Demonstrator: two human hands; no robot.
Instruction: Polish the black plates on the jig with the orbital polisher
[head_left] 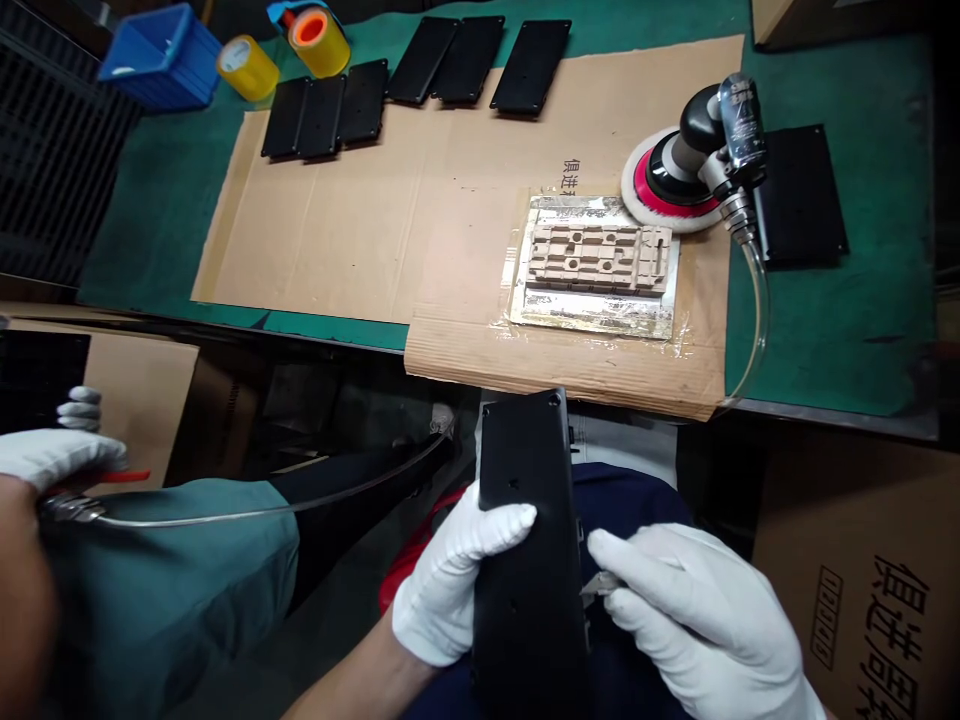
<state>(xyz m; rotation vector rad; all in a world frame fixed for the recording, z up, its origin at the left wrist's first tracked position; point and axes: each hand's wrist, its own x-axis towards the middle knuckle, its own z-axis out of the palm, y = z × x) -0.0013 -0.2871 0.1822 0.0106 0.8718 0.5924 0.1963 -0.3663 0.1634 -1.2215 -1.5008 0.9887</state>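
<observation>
Upright over my lap, a black rectangular plastic panel (529, 450) rests in my gloved left hand (450, 570), thumb across its face and fingers behind it. Small tabs show along the panel's right edge. My gloved right hand (697, 610) pinches a small metal blade (598, 586) between thumb and fingers, its tip close to that edge. Whether the blade touches the panel I cannot tell. The panel's lower end runs out of the bottom of the view.
A polisher (679, 170) with a hose rests beside a tan jig (600, 260) on cardboard (345, 240). Several black panels (529, 65), tape rolls (321, 42) and a blue bin (161, 60) line the bench. At left, a co-worker's gloved hand (56, 455) holds an air tool.
</observation>
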